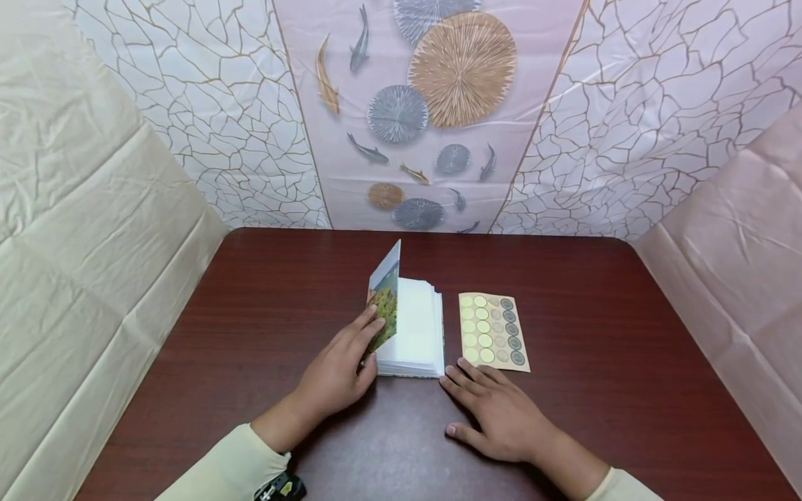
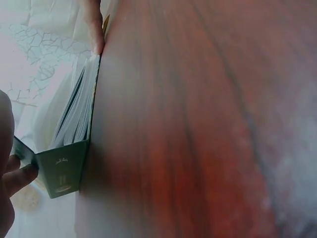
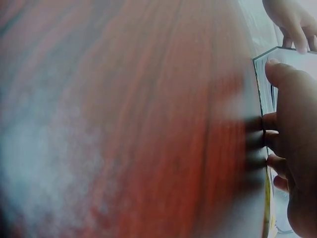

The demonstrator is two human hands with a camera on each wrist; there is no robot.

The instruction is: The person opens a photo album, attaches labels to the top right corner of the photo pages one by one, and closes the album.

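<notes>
A small thick book point(image 1: 415, 323) lies on the table, its white page block exposed. Its illustrated front cover point(image 1: 387, 299) stands raised along the left side, and the dark green spine point(image 2: 63, 168) shows in the left wrist view. My left hand point(image 1: 338, 365) rests extended fingers against the cover's outer face, the thumb by its lower edge. My right hand point(image 1: 501, 414) lies palm down with fingers extended. Its fingertips touch near the book's lower right corner and the lower edge of a sheet of round stickers point(image 1: 491, 332), in yellow, tan and dark rows.
The dark reddish wood table point(image 1: 282, 292) carries the book and the sheet. Patterned cloth point(image 1: 401, 174) rises behind its far edge, with pale cloth point(image 1: 113, 243) on the left and pinkish cloth point(image 1: 733, 278) on the right. A black strapped device point(image 1: 280, 487) sits at the left sleeve.
</notes>
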